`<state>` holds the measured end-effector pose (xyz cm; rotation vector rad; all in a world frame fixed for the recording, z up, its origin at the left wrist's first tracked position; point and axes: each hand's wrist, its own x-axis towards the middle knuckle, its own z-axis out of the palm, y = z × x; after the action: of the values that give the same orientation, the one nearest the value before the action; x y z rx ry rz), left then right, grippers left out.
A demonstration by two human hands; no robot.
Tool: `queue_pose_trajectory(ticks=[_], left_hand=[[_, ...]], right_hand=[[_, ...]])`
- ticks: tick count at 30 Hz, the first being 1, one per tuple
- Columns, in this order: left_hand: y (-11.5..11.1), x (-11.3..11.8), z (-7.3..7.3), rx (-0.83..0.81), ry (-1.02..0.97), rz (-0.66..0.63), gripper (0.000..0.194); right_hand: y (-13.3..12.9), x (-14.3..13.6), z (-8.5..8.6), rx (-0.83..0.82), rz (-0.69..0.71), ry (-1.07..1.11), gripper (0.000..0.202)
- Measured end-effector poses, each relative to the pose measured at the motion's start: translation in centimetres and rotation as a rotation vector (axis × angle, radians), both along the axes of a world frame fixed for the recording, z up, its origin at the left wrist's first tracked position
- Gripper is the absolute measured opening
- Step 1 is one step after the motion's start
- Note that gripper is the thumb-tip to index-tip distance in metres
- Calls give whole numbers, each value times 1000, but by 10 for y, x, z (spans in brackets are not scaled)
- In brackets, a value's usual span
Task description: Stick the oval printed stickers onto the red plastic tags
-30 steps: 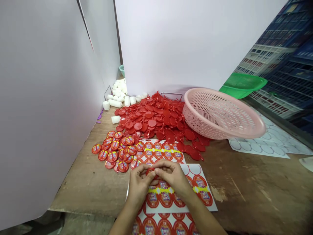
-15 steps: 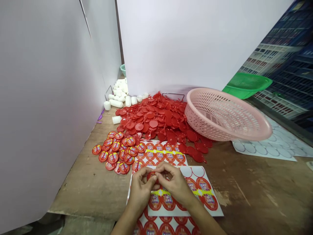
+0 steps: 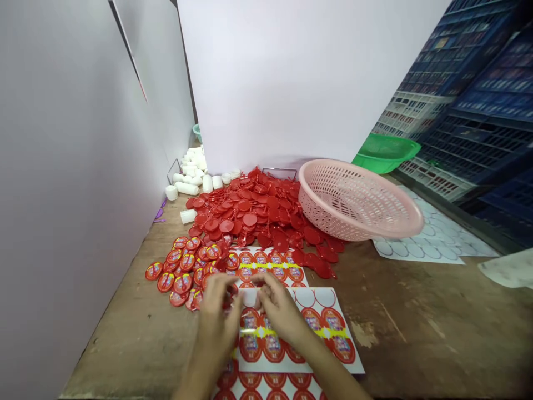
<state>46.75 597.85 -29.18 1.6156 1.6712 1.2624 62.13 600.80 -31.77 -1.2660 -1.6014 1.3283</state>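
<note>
My left hand (image 3: 216,314), blurred by motion, is closed on a red disc (image 3: 229,298) that shows between thumb and fingers. It is beside a pile of red discs with printed stickers (image 3: 183,283). My right hand (image 3: 280,312) hovers over the upper sticker sheet (image 3: 333,361), its thumb and forefinger apart with nothing visible between them. Round red stickers with a yellow band fill much of that sheet, and bare backing with red outlines shows along its top. More printed sheets lie beneath it and behind it (image 3: 287,272).
A heap of plain red plastic discs (image 3: 250,219) lies at the back, with a pink basket (image 3: 362,222) to its right. White cylinders (image 3: 187,188) cluster at the back left. Peeled backing sheets (image 3: 420,250) lie right. A green basin (image 3: 385,161) and blue crates (image 3: 462,133) stand beyond.
My hands have parted: the left has moved left with the red disc toward the stickered pile, and the right has opened. The whole view has shifted slightly.
</note>
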Motion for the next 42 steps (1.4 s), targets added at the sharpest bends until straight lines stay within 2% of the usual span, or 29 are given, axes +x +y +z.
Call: queue_pose_trajectory(ticks=[2, 3, 6, 8, 10, 12, 14, 15, 18, 19, 21, 23, 25, 27, 29, 30, 31, 33, 36, 39, 42], left_hand=[[-14, 15, -9, -162, -29, -292, 14], [-21, 22, -14, -217, -38, -370, 14], [-30, 30, -20, -263, -43, -402, 19], [-30, 29, -19, -266, -43, -408, 23], [-28, 27, -18, -264, -21, -427, 25], [-27, 27, -17, -250, 17, -440, 26], [-27, 28, -19, -233, 45, -444, 26], [-28, 29, -20, -230, 46, -437, 25], [-31, 32, -23, -245, -25, -363, 23], [-32, 32, -23, -246, -66, -336, 28], [-33, 33, -25, -229, -145, -289, 28], [-33, 33, -28, -218, -217, -200, 23], [-33, 31, -31, -238, -328, -68, 26], [-33, 28, -34, -258, -467, 27, 29], [-35, 24, -32, -235, -534, 52, 30], [-36, 23, -29, -201, -513, 52, 28], [-38, 23, -24, -156, -461, 43, 26], [-42, 25, -10, -43, -335, 17, 22], [-46, 33, 16, 3, -296, -20, 21], [-43, 38, 34, -194, -519, -116, 27], [-36, 33, 35, -398, -682, -216, 37]], right_hand=[[9, 17, 3, -23, -55, -3, 26], [14, 31, 4, 20, -121, -75, 26], [33, 82, 4, 302, -393, -519, 29], [43, 112, 0, 365, -416, -741, 35], [49, 131, -4, 373, -379, -789, 34], [50, 138, -5, 371, -370, -724, 22], [47, 133, 0, 361, -397, -607, 6], [44, 127, 4, 342, -421, -519, 4], [25, 93, 20, 164, -430, -157, 14], [18, 79, 25, 65, -368, -49, 16], [4, 51, 31, -77, -128, 46, 13], [-4, 31, 31, 9, 8, -10, 13], [-4, 24, 29, 185, 19, -206, 14], [3, 29, 27, 283, 53, -427, 5], [11, 41, 29, 232, 143, -519, 7], [14, 48, 33, 176, 163, -497, 10], [16, 54, 38, 115, 140, -428, 12], [16, 64, 52, -1, 6, -175, 10], [4, 64, 72, -140, -167, 303, 27], [-16, 46, 76, -214, -242, 591, 33], [-33, 25, 61, -163, -328, 661, 35]])
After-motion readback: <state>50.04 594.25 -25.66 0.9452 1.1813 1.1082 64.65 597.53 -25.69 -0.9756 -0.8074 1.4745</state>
